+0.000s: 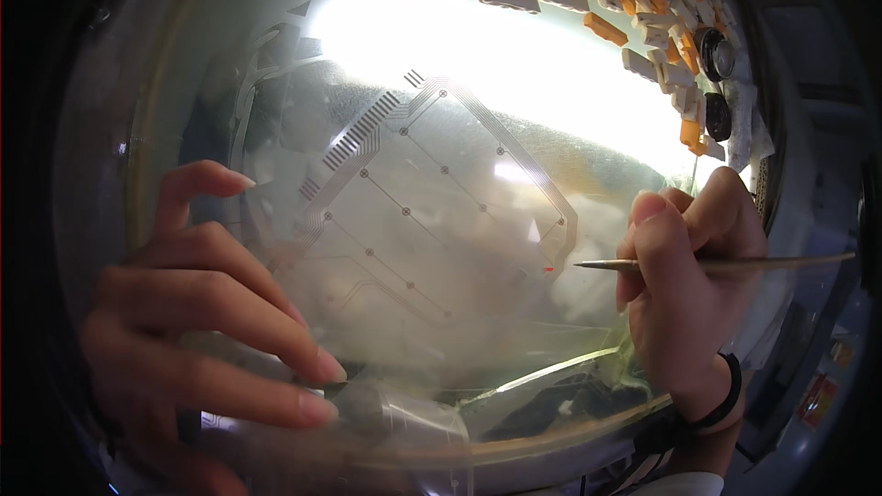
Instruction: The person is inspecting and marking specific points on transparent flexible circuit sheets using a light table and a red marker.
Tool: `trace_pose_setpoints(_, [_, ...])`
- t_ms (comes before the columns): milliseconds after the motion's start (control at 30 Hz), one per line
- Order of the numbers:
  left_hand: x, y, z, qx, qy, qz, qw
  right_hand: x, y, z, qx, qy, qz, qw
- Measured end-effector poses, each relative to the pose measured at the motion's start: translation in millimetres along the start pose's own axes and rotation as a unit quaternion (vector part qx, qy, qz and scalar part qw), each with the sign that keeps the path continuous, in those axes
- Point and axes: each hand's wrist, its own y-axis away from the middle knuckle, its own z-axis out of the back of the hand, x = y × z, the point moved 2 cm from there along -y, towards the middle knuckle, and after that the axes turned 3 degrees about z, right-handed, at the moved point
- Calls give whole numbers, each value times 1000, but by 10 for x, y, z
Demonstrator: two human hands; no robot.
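Near probably plastic film [427, 188], pointed tool [781, 264] in right hand [687, 289]

A clear plastic sheet [432, 188], printed with thin dark lines and small round dots, lies turned cornerwise, a row of dark stripes [361, 130] along its upper left. A slim pointed tool [781, 264], nearly level in the right hand [684, 257], aims its tip left, near the pattern's right corner.

White glare [441, 41] on tabletop [220, 64]
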Motion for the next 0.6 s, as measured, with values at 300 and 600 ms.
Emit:
trace_pose_setpoints(300, [-79,5,-16,-50,7,38,998,60,-61,-10,-59,-129,-97,985])
trace_pose_setpoints(600, [-123,16,-14,-41,15,4,999,87,-96,46,-51,-90,-100,990])
